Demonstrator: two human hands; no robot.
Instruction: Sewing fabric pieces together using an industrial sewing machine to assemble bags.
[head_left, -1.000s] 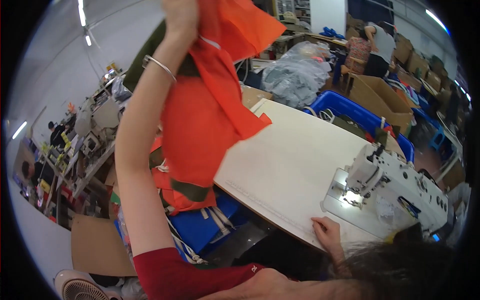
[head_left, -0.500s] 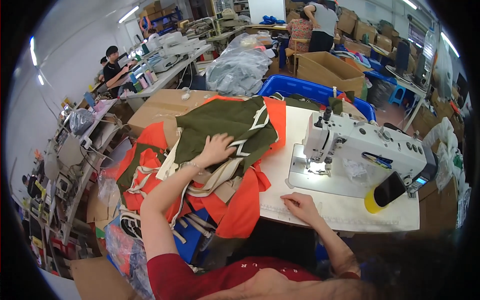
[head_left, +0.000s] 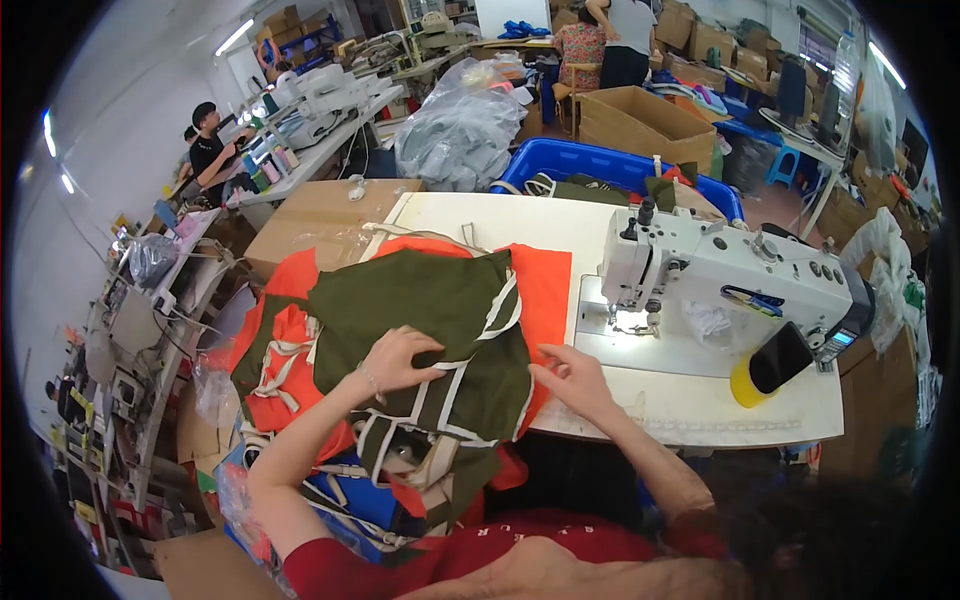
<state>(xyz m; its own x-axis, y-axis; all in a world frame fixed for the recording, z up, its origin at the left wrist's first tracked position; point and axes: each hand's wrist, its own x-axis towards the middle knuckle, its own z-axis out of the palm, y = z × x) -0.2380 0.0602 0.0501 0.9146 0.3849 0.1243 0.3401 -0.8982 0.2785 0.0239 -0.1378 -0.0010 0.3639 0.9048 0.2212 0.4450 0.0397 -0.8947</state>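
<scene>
An olive-green fabric piece [head_left: 400,290] with white binding strips lies spread over orange fabric [head_left: 545,275] on the white sewing table [head_left: 420,210]. On its middle rests my left hand [head_left: 398,360], fingers and thumb apart, beside a white-edged strap [head_left: 440,400]. My right hand [head_left: 578,385] is at the right edge of the pile, over the orange fabric. Its thumb and forefinger are apart and reach to the olive edge. Folded parts of the cloth hang over the table's front edge towards my lap.
A white sewing machine [head_left: 720,255] with its lamp lit stands to the right. In front of it is a yellow holder [head_left: 745,385] with a dark phone. Behind the table sit a blue crate [head_left: 600,160] of fabric, a cardboard box [head_left: 650,125] and a plastic-wrapped bundle [head_left: 455,140].
The olive piece has been drawn towards me and spread flatter, baring the table behind it. My left hand came nearer with it; my right hand moved up and left to the cloth.
</scene>
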